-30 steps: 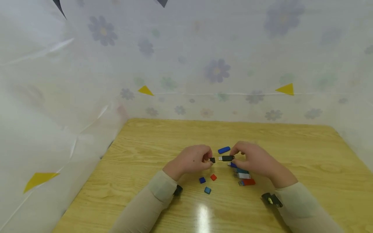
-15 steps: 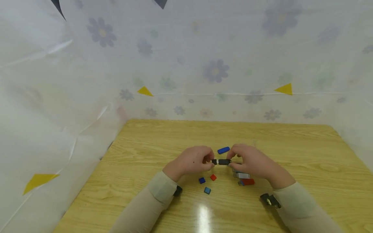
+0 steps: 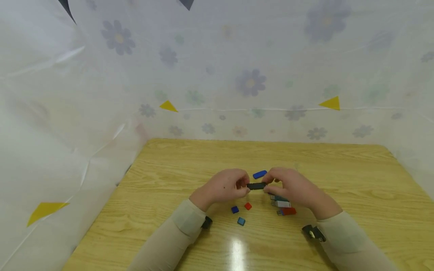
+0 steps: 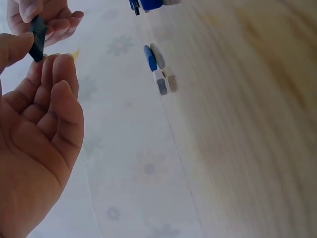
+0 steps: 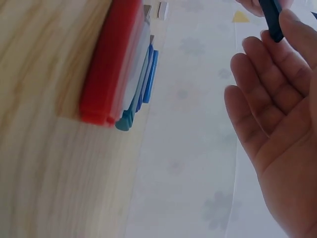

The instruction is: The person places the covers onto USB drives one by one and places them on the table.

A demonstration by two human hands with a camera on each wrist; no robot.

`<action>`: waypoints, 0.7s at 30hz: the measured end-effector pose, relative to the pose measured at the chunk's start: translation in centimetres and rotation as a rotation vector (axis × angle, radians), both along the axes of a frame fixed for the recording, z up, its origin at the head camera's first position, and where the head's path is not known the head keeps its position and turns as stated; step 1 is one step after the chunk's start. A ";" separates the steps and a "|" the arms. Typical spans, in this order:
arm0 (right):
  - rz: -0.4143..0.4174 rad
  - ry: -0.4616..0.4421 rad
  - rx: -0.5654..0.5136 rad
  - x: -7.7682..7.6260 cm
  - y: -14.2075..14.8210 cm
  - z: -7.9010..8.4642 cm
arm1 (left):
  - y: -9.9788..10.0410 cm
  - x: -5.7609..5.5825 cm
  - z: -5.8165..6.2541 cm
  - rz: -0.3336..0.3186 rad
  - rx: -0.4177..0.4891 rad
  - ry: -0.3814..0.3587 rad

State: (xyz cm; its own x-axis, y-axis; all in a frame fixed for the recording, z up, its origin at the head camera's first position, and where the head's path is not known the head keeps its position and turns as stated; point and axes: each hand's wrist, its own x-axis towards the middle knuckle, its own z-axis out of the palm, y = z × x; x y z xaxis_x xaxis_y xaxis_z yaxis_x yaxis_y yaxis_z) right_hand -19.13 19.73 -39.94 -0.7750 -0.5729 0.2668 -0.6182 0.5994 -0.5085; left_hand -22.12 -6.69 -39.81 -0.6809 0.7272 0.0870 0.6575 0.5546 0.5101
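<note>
In the head view, a black USB stick [image 3: 256, 186] spans the gap between my two hands, held above the table. My left hand [image 3: 225, 187] pinches its cap at the left end between thumb and fingers. The other end is pinched by my right hand [image 3: 293, 190]. Stick and cap form one black bar, with no metal plug showing. A blue USB stick [image 3: 260, 174] lies just behind the hands. Below my right hand rest a teal stick [image 3: 280, 198], a white stick [image 3: 283, 204] and a red stick [image 3: 289, 211], partly overlapped by that hand in the head view.
Three small caps lie in front of the hands: a dark blue cap [image 3: 235, 209], a red cap [image 3: 248, 206] and a teal cap [image 3: 241, 221]. The wooden table [image 3: 190, 154] ends at a flowered white sheet [image 3: 217, 75] behind and to the left.
My right hand has brought the black USB stick left to the cap in my left hand. The bare metal plug, visible earlier, has gone inside the cap.
</note>
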 end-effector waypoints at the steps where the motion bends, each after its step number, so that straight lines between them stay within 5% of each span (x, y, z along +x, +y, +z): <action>1: -0.004 0.010 0.002 0.0 0.0 0.0 | 0.0 0.0 0.0 0.005 0.014 -0.011; 8: -0.055 0.091 0.007 0.1 -0.2 0.0 | 0.2 0.2 0.0 0.062 0.113 -0.120; 21: -0.073 0.201 -0.043 0.2 -0.6 0.0 | 0.4 0.7 0.5 0.069 0.199 -0.108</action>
State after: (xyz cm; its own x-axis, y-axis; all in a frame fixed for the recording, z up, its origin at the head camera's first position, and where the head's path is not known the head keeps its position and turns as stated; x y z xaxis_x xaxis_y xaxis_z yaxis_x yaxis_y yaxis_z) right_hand -18.94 19.17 -39.93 -0.7425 -0.5022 0.4432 -0.6657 0.6268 -0.4050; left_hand -21.47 -6.31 -39.34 -0.7412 0.6547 0.1481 0.5574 0.4774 0.6793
